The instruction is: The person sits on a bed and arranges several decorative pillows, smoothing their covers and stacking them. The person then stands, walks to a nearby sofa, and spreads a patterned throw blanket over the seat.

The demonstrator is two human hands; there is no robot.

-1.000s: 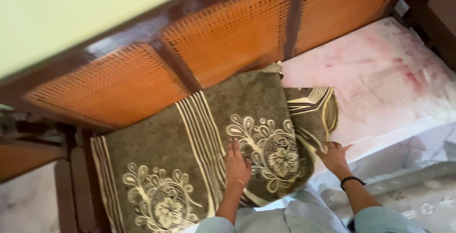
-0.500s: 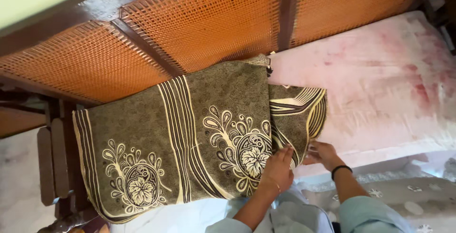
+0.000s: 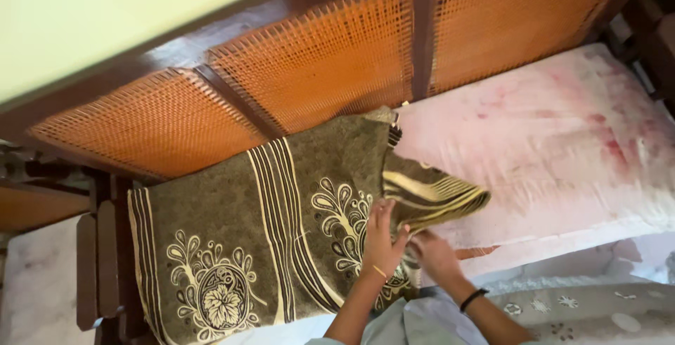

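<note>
On the cane-backed wooden sofa (image 3: pixel 232 99), an olive patterned cover (image 3: pixel 267 225) sheathes the pink-stained cushion (image 3: pixel 548 141). The left hand (image 3: pixel 380 241) pinches the cover's lifted open edge in a closed grip; the right hand (image 3: pixel 434 255) lies beneath that flap, its grip hidden.

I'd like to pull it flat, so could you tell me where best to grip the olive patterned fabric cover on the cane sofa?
Probably the raised striped flap of the olive patterned fabric cover, approached from the seat's front edge: it lifts free of the pink cushion.
</note>
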